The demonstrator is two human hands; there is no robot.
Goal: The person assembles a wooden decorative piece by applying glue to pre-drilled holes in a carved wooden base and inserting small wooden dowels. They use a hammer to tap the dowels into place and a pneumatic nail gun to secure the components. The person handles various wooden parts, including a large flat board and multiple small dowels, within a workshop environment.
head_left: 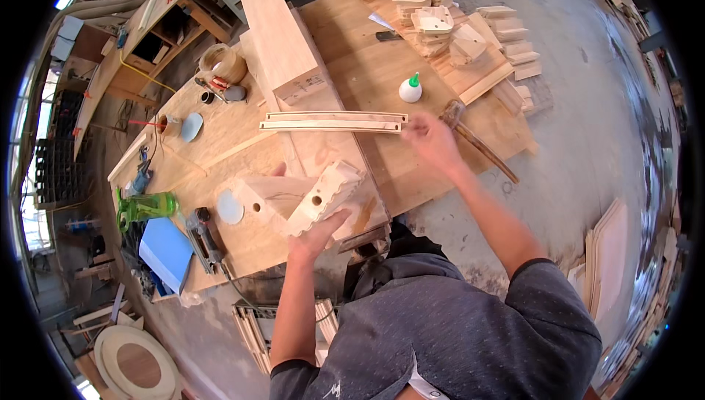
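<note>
My left hand (323, 233) is closed round a pale wooden joint piece (328, 193) with a drilled hole and a wavy edge. A second arm of wood (270, 196), also drilled, runs left from it; whether the two are joined I cannot tell. Beyond them, two narrow, slightly curved slotted wooden strips (334, 122) lie side by side across the bench. My right hand (433, 143) is at the strips' right end, its fingers curled but smeared by motion, so any hold is unclear. Just right of it lies a wooden-handled mallet (481, 143).
A white glue bottle with a green tip (411, 89) stands on the wooden bench (345, 40). A large wooden beam (283, 40) lies at the back, stacked shaped pieces (433, 22) at the back right. A power drill (205, 235), blue folder-like sheet (166, 253) and green bottle (147, 208) are left.
</note>
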